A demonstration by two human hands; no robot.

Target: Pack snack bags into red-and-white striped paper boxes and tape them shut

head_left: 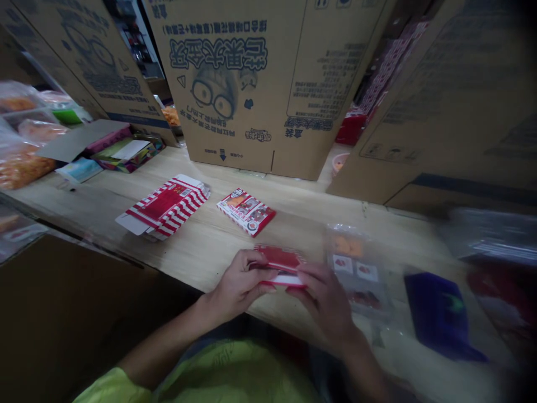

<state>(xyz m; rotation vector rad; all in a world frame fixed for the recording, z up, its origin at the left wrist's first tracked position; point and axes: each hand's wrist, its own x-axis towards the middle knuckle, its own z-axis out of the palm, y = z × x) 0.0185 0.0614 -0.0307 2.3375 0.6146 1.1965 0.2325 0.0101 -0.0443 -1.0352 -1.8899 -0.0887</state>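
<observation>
Left hand (239, 284) and right hand (325, 302) both gripping a small red carton (280, 260), second carton (246, 211) lying nearby on the table (193, 260)

Cartons laid out along a wooden workbench, with shipping boxes behind

A small carton (280, 263) sits between the left hand (239, 285) and right hand (325, 305), near the edge of the wooden workbench (201, 268). Farther back lie a closed printed box (246, 211) and, left of it, a flattened carton blank (163, 206). A clear plastic bag of packets (358, 268) lies right of the hands, with a pouch (440, 316) beyond it. Corrugated shipping boxes (235, 95) stand along the far side; a pile of flattened cartons (121, 148) and plastic bags of snacks (25, 151) lie far left.
</observation>
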